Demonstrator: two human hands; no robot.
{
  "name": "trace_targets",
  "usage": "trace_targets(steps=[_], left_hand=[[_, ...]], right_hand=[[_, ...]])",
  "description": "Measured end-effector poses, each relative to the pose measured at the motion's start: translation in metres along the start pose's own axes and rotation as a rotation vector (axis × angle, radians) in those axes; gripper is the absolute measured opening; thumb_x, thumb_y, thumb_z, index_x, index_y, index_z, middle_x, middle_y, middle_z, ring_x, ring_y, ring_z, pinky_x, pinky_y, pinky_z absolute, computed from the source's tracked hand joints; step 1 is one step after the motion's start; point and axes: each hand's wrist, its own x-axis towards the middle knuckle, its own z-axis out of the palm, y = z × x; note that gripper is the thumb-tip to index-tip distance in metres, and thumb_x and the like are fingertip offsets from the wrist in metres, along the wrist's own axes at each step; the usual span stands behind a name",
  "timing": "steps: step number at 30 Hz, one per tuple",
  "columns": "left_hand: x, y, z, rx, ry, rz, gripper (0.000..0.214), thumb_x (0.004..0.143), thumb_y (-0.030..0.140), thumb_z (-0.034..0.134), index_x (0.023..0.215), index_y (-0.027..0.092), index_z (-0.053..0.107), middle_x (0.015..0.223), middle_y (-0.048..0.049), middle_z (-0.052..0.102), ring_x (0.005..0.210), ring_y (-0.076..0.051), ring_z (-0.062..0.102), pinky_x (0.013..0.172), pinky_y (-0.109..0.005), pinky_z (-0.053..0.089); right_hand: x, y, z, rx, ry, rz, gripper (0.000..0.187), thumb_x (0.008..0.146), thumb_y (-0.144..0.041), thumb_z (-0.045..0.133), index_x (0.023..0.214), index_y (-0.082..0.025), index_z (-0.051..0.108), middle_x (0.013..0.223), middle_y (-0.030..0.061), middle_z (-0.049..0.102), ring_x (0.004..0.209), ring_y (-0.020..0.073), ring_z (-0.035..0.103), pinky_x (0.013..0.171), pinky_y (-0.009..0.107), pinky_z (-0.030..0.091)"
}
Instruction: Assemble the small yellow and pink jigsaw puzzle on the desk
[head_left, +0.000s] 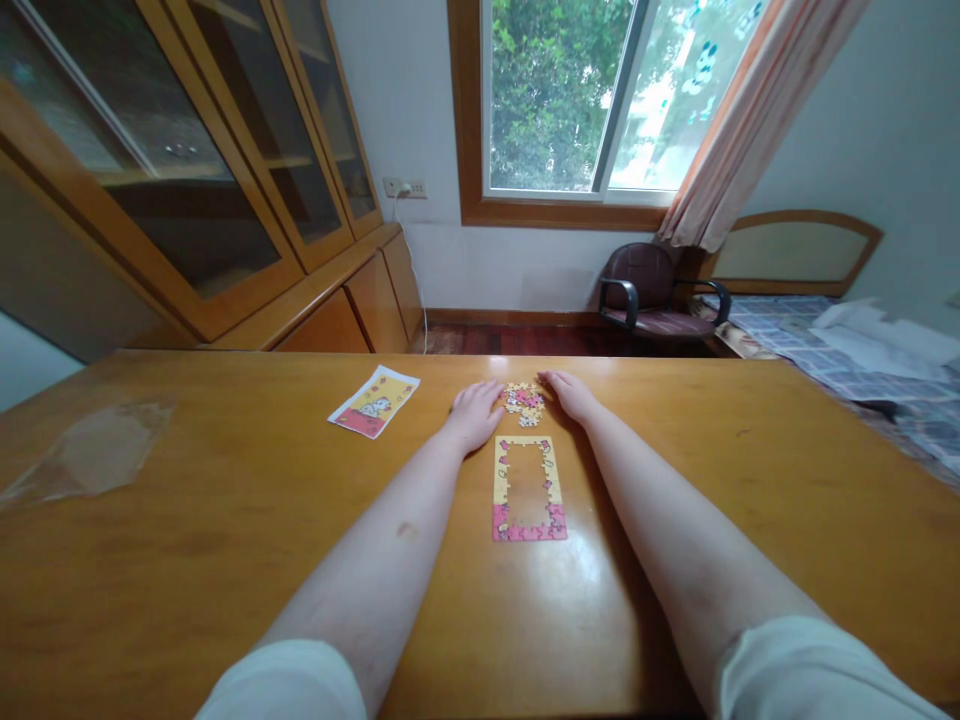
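Note:
A small heap of loose puzzle pieces lies on the wooden table between my two hands. My left hand rests flat at the heap's left side, fingers stretched forward, its fingertips close to the pieces. On the right side, my right hand lies on its edge with the fingers extended, beside the pieces. Neither hand holds anything that I can see. Nearer to me sits a joined puzzle border, yellow above and pink below, with bare tabletop inside it.
A picture sheet in yellow and pink lies left of my left hand. Farther left is a clear plastic bag. The wooden table ends at a far edge, beyond which stand a cabinet and an office chair.

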Motion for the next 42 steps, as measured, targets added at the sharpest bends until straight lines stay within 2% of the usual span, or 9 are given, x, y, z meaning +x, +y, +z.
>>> trace_targets(steps=[3, 6, 10, 15, 23, 28, 33, 37, 42], left_hand=[[-0.001, 0.006, 0.003, 0.044, -0.095, 0.041, 0.056, 0.092, 0.037, 0.038, 0.146, 0.026, 0.033, 0.150, -0.0039, 0.040, 0.141, -0.028, 0.027, 0.116, -0.056, 0.011], [-0.001, 0.008, 0.003, 0.039, -0.064, 0.020, 0.050, 0.090, 0.032, 0.040, 0.140, 0.025, 0.044, 0.142, -0.0051, 0.050, 0.137, -0.028, 0.035, 0.115, -0.057, 0.013], [-0.002, 0.009, -0.001, 0.035, 0.029, -0.030, 0.039, 0.087, 0.024, 0.043, 0.122, 0.024, 0.060, 0.123, -0.0065, 0.064, 0.119, -0.026, 0.052, 0.113, -0.053, 0.023], [-0.002, 0.010, -0.003, 0.009, 0.049, -0.013, 0.035, 0.087, 0.026, 0.047, 0.118, 0.021, 0.062, 0.119, -0.0062, 0.066, 0.113, -0.025, 0.055, 0.107, -0.044, 0.034], [0.000, 0.008, -0.005, -0.083, 0.079, 0.007, 0.033, 0.088, 0.028, 0.049, 0.117, 0.021, 0.063, 0.119, -0.0053, 0.066, 0.113, -0.022, 0.056, 0.104, -0.038, 0.038], [-0.001, 0.012, -0.011, -0.227, 0.101, 0.083, 0.036, 0.089, 0.032, 0.051, 0.123, 0.023, 0.060, 0.124, -0.0036, 0.064, 0.114, -0.021, 0.056, 0.106, -0.037, 0.038], [-0.001, 0.016, -0.010, -0.256, 0.055, 0.139, 0.025, 0.088, 0.030, 0.053, 0.106, 0.024, 0.069, 0.106, -0.0013, 0.072, 0.101, -0.020, 0.061, 0.102, -0.037, 0.041], [0.000, 0.010, -0.006, -0.224, 0.079, 0.073, 0.023, 0.086, 0.026, 0.052, 0.099, 0.023, 0.071, 0.097, -0.0015, 0.073, 0.095, -0.019, 0.062, 0.093, -0.033, 0.046], [0.002, -0.002, -0.007, -0.048, 0.129, -0.166, 0.024, 0.084, 0.024, 0.050, 0.091, 0.026, 0.072, 0.094, -0.0023, 0.073, 0.096, -0.023, 0.061, 0.091, -0.037, 0.045]], right_hand=[[-0.018, 0.001, -0.002, 0.064, 0.095, 0.009, 0.042, 0.095, -0.046, 0.038, 0.114, -0.022, 0.066, 0.118, 0.0078, 0.068, 0.113, 0.0228, 0.061, 0.099, 0.043, 0.046], [-0.033, -0.008, -0.003, 0.028, 0.171, -0.007, 0.035, 0.091, -0.042, 0.049, 0.114, -0.022, 0.067, 0.117, 0.0091, 0.068, 0.110, 0.0241, 0.062, 0.098, 0.043, 0.047], [-0.038, -0.024, -0.003, -0.253, 0.078, -0.120, 0.029, 0.086, -0.035, 0.059, 0.107, -0.020, 0.070, 0.113, 0.0103, 0.068, 0.110, 0.0253, 0.059, 0.101, 0.042, 0.043], [-0.032, -0.031, 0.001, -0.380, 0.026, -0.206, 0.026, 0.084, -0.039, 0.064, 0.101, -0.022, 0.074, 0.112, 0.0090, 0.067, 0.109, 0.0255, 0.057, 0.100, 0.042, 0.042], [-0.028, -0.024, 0.000, -0.209, 0.107, -0.205, 0.017, 0.081, -0.035, 0.065, 0.081, -0.022, 0.076, 0.098, 0.0090, 0.069, 0.097, 0.0235, 0.061, 0.094, 0.040, 0.046], [-0.032, -0.035, 0.000, -0.064, 0.111, -0.284, 0.017, 0.079, -0.037, 0.068, 0.073, -0.022, 0.072, 0.092, 0.0076, 0.068, 0.093, 0.0223, 0.062, 0.092, 0.040, 0.047], [-0.036, -0.046, 0.007, 0.022, 0.040, -0.354, 0.011, 0.079, -0.031, 0.070, 0.077, -0.021, 0.072, 0.087, 0.0059, 0.070, 0.089, 0.0204, 0.063, 0.089, 0.037, 0.048], [-0.035, -0.044, 0.007, -0.006, -0.012, -0.335, 0.010, 0.081, -0.029, 0.068, 0.084, -0.021, 0.073, 0.091, 0.0062, 0.071, 0.091, 0.0205, 0.063, 0.089, 0.037, 0.048], [-0.035, -0.039, 0.003, -0.069, -0.032, -0.357, 0.011, 0.080, -0.028, 0.067, 0.084, -0.022, 0.075, 0.093, 0.0061, 0.071, 0.094, 0.0207, 0.062, 0.091, 0.037, 0.047]])
